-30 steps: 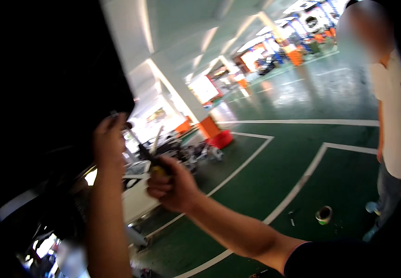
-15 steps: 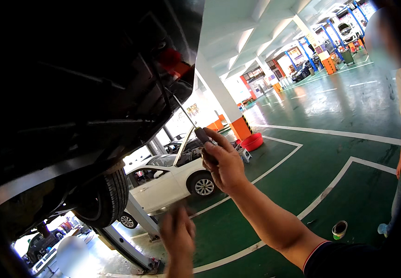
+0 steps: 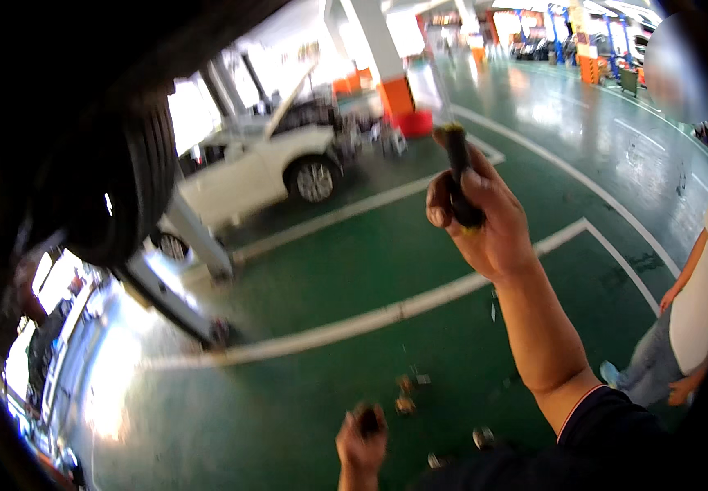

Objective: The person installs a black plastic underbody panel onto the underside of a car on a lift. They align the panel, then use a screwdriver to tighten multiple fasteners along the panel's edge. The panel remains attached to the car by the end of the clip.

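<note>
My right hand (image 3: 497, 217) is raised at the right of the middle, its fingers wrapped around the dark handle of a screwdriver (image 3: 457, 151). Yellowish ends show on the handle, but its thin shaft cannot be made out now. Low in the view, my left hand (image 3: 360, 448) has its fingers curled; a dark spot shows among them, too blurred to name. Overhead at the left hangs the dark underside of a raised car, with its wheel (image 3: 125, 180) pointing down. Neither hand touches the car.
A white car (image 3: 239, 176) with its hood up stands beyond a grey lift post (image 3: 198, 225). Behind it are a red tub (image 3: 413, 123) and an orange-based pillar (image 3: 396, 94). A person (image 3: 681, 327) stands at the right. Small items, including a can (image 3: 483, 438), lie on the green floor.
My view has swung down and right, away from the underside. My right hand has drawn back from the car with the screwdriver. The left hand has dropped lower, and more floor shows.
</note>
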A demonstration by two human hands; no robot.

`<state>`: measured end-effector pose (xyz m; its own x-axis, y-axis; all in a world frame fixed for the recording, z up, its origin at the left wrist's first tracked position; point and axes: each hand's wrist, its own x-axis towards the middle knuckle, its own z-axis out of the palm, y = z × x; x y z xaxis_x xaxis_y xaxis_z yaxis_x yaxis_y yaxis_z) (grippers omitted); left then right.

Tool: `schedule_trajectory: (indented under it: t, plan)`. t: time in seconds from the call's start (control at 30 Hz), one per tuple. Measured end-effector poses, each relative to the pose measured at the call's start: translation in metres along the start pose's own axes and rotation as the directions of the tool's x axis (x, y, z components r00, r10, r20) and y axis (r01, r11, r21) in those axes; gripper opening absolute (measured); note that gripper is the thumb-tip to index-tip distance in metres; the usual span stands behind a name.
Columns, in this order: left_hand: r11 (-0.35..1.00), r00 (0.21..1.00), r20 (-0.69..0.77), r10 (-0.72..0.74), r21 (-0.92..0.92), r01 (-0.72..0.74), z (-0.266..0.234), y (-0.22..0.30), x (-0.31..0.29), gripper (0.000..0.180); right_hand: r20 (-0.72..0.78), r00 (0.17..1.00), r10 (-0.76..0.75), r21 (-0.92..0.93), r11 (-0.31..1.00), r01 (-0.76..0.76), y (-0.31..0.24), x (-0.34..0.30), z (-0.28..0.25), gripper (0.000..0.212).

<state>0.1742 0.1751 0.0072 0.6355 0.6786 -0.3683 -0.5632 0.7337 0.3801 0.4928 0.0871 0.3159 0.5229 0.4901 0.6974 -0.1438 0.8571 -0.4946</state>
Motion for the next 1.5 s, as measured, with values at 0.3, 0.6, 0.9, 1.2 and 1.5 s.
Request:
schedule_trajectory:
  t: [0.3,0.6,0.9,1.2,1.5]
  plan:
    - [0.987,0.960,0.270,-0.076,-0.117,0.111,0.076,-0.008,-0.034,0.071,-0.203,0.619,0.759,-0.416,0.505,-0.756,0.068,-0.234,-0.021,0.012]
    - [0.970,0.950,0.295,-0.100,-0.184,0.159,0.081,-0.061,-0.075,0.075,-0.106,0.738,0.666,-0.814,0.369,-0.449,0.031,-0.277,0.010,0.029]
    - [0.948,0.940,0.270,-0.207,-0.181,0.261,0.077,-0.153,-0.133,0.080,-0.130,0.711,0.691,-0.836,0.310,-0.454,-0.048,-0.347,-0.025,0.044]
    - [0.915,0.910,0.246,-0.333,-0.150,0.376,0.073,-0.214,-0.164,0.086,-0.226,0.711,0.665,-0.891,0.154,-0.428,-0.105,-0.392,-0.051,0.028]
    - [0.930,0.920,0.150,-0.362,-0.009,0.367,0.074,-0.251,-0.166,0.067,-0.344,0.617,0.708,-0.549,0.382,-0.744,-0.138,-0.391,-0.078,0.013]
